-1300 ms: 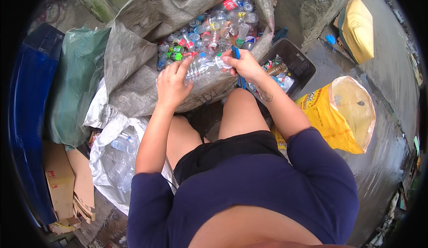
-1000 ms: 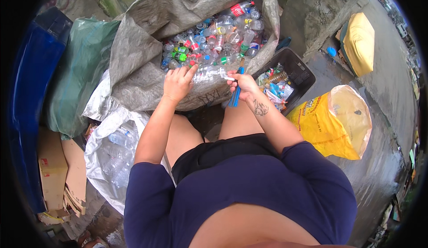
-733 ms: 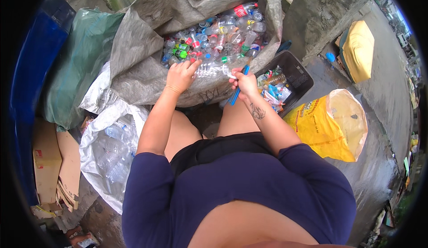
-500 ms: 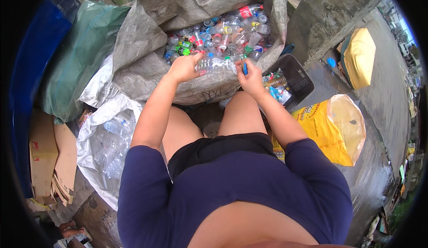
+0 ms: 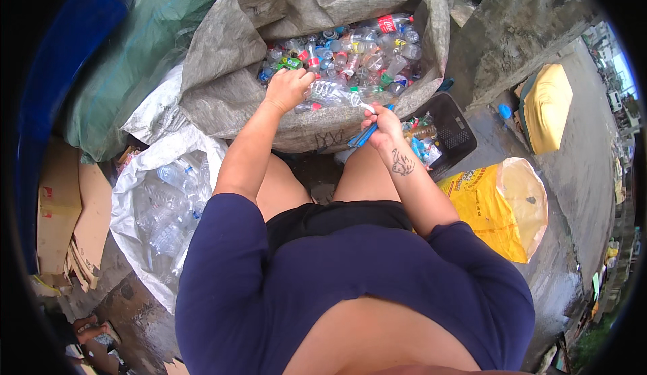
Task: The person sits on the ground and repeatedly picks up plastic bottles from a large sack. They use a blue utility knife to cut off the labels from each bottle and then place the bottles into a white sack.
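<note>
Above the front edge of a big grey woven sack (image 5: 269,127), my left hand (image 5: 288,90) is closed round the base end of a clear plastic bottle (image 5: 331,92). The bottle lies on its side, its neck pointing right. My right hand (image 5: 384,127) grips a blue-handled tool (image 5: 364,134) whose two slim handles stick out below the palm; its working end is hidden. The right fingertips are at the whitish bottle neck; whether they pinch it I cannot tell. Behind the hands, the sack holds a heap of plastic bottles (image 5: 350,58), some with coloured caps and labels.
Right of the sack stands a black crate (image 5: 458,127) with bottles and scraps. Nearer is a yellow bag (image 5: 480,196). A white sack (image 5: 128,206) of clear bottles sits at my left, with flattened cardboard (image 5: 57,206) beyond. A yellow bundle (image 5: 547,109) lies far right.
My right hand has turned, so the blue handles and inner forearm now show. The bottle remains in my left hand. The view has shifted slightly.
</note>
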`<action>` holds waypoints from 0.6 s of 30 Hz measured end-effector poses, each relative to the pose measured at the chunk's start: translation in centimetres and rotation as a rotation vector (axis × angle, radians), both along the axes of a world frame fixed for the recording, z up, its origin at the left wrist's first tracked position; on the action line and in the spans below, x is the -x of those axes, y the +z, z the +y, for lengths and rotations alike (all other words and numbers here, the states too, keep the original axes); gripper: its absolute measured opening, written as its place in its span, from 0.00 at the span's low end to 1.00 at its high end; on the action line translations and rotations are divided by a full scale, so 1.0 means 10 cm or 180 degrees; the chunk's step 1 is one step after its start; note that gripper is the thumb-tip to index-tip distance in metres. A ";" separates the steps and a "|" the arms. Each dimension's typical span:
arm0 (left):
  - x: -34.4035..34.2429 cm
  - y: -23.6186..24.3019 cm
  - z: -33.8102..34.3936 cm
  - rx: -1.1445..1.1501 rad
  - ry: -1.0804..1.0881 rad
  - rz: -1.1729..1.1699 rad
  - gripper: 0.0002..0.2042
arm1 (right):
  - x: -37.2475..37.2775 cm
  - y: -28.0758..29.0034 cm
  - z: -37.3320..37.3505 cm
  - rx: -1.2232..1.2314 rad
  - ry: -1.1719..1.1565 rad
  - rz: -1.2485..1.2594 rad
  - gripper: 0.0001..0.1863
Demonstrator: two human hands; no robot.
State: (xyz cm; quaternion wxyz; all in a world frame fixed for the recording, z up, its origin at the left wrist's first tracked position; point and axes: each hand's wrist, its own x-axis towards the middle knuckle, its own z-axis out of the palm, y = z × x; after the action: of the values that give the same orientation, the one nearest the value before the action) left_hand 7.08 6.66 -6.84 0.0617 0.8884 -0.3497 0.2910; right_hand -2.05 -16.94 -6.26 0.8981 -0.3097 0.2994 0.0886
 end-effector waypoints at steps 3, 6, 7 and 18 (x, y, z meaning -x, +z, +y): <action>0.10 -0.16 0.03 0.0123 0.0012 -0.0219 0.13 | -0.07 0.00 0.06 0.0272 -0.0247 -0.0040 0.07; 0.03 -0.22 0.06 0.0036 0.0502 0.0080 0.11 | -0.20 0.03 0.32 0.2725 -0.0180 -0.1711 0.07; 0.04 -0.25 0.04 -0.0160 0.0673 0.0108 0.11 | -0.23 0.02 0.31 0.3946 -0.0058 -0.2302 0.08; 0.25 0.10 -0.25 0.1830 0.0212 0.1256 0.39 | -0.57 0.31 0.48 0.2096 0.1009 -0.1974 0.13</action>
State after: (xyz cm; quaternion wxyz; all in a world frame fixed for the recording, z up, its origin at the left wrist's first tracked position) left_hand 4.56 4.18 -5.88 0.3662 0.8848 -0.2056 0.2021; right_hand 3.67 -12.12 -3.14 0.7747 -0.6314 -0.0215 0.0283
